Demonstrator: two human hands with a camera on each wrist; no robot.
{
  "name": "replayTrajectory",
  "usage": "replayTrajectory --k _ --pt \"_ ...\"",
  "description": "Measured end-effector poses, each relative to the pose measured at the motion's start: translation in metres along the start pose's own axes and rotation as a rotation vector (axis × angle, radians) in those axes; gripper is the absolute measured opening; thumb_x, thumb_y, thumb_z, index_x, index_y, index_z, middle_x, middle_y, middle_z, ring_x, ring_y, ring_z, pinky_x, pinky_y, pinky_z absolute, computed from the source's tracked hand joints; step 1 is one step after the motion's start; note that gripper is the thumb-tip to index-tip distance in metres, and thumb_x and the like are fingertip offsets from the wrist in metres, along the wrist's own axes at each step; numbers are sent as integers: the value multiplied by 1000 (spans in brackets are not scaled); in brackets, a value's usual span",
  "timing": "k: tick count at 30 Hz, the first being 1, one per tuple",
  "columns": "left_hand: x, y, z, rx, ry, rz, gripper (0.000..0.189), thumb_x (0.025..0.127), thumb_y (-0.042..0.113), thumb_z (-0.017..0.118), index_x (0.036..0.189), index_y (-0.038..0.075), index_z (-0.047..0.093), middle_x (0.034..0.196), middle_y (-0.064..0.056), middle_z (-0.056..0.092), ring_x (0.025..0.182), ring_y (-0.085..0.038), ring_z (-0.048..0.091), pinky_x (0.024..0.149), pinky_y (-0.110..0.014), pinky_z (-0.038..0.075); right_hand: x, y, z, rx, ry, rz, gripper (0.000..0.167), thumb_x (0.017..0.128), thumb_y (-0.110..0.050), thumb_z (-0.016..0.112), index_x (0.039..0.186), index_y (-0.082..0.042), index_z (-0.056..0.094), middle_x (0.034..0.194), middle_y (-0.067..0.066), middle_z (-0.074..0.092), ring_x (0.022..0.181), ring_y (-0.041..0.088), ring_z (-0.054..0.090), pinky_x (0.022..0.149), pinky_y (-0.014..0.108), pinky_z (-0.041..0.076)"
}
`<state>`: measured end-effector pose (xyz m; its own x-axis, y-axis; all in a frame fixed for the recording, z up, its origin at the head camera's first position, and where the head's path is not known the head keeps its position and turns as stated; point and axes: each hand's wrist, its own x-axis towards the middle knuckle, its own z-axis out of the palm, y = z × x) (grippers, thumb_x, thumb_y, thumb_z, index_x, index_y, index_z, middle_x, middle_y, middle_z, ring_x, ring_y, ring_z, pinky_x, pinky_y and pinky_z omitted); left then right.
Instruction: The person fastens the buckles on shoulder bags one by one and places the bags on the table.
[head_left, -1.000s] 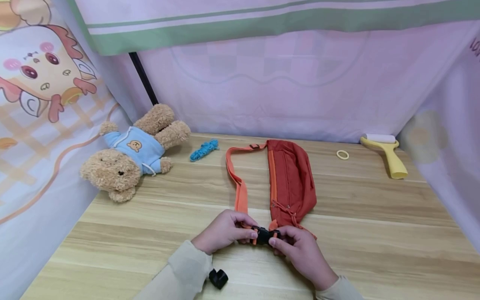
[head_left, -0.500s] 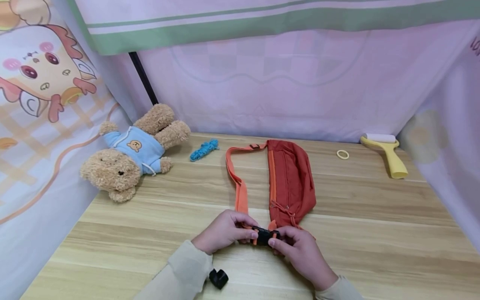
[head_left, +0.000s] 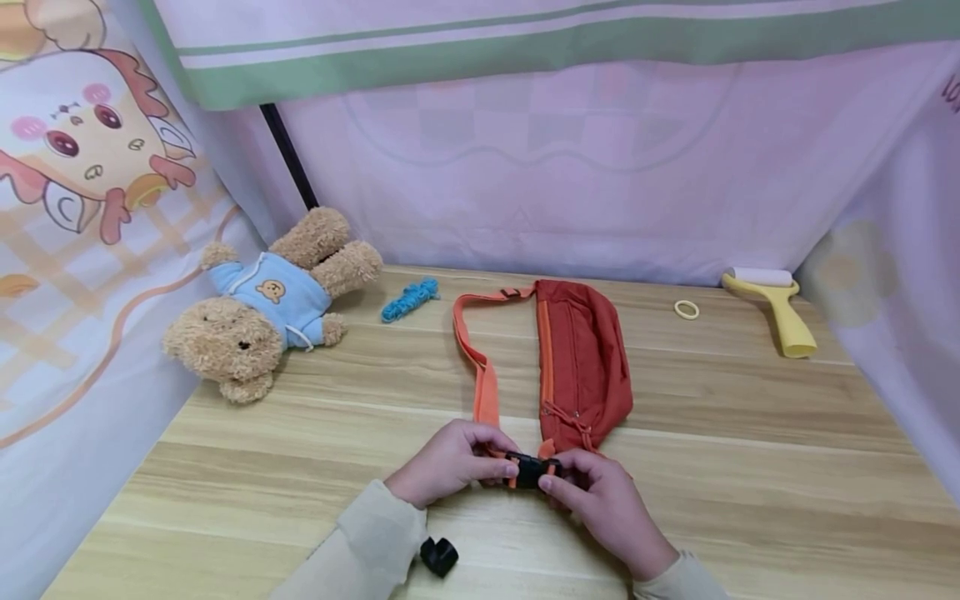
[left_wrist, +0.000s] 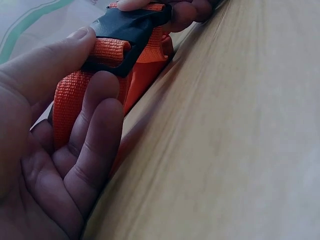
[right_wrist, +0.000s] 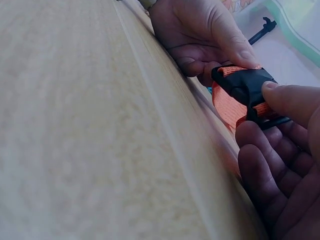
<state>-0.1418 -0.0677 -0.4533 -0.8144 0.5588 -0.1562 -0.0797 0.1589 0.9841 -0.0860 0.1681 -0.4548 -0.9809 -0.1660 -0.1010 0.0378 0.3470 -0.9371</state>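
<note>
A red waist bag (head_left: 585,367) lies on the wooden table, its orange strap (head_left: 486,392) looping round on the left to a black side-release buckle (head_left: 531,472). My left hand (head_left: 457,462) pinches the buckle's left end, thumb on top and fingers beneath, as the left wrist view shows with the orange webbing (left_wrist: 72,102) running down behind the fingers. At the other end my right hand (head_left: 603,508) pinches the buckle between thumb and fingers. In the right wrist view the two halves of the buckle (right_wrist: 245,85) sit joined, with no gap between them.
A teddy bear (head_left: 277,304) in a blue top lies at the back left. Near it is a blue bundle of cord (head_left: 410,300). A cream ring (head_left: 686,310) and a yellow-handled lint roller (head_left: 780,312) lie at the back right. Fabric walls (head_left: 525,183) enclose the table.
The buckle has tilted slightly between the fingers, and the bag's lower end has shifted a little. Both hands keep their hold in nearly the same place.
</note>
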Motion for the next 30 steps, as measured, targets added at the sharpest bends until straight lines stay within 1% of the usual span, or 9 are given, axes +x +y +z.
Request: replayTrajectory --k 9,19,23,26,30 --pt "-1 1 0 54 -3 13 17 88 16 79 104 9 76 89 -2 72 72 -10 62 63 -24 52 0 -3 -1 -18 0 10 19 87 -20 80 98 -6 70 76 3 63 63 12 58 54 26 50" --pt "-2 -2 0 86 2 6 15 88 17 80 103 17 77 91 -1 73 75 -12 63 64 -24 53 -1 -2 -3 -11 -11 1 23 86 -21 81 100 -6 70 78 4 63 61 12 57 51 27 50" --pt "-3 -2 -1 103 -1 7 15 88 19 80 103 19 77 90 0 73 72 -13 63 62 -25 52 -2 -1 -3 -23 -7 6 23 86 -20 81 100 -7 70 79 4 63 61 12 56 51 26 49" --pt "-4 -2 -1 103 -4 8 15 88 19 79 103 19 77 89 -1 73 69 -14 62 60 -26 51 -2 -1 -3 -42 0 2 22 85 -19 82 100 -8 71 80 3 63 63 12 56 53 25 49" --pt "-6 -2 -2 89 -7 12 15 88 16 79 103 17 76 89 -2 73 70 -16 62 59 -26 52 -3 -1 -3 -67 8 -8 20 84 -17 82 98 -9 71 83 3 64 67 12 56 55 24 48"
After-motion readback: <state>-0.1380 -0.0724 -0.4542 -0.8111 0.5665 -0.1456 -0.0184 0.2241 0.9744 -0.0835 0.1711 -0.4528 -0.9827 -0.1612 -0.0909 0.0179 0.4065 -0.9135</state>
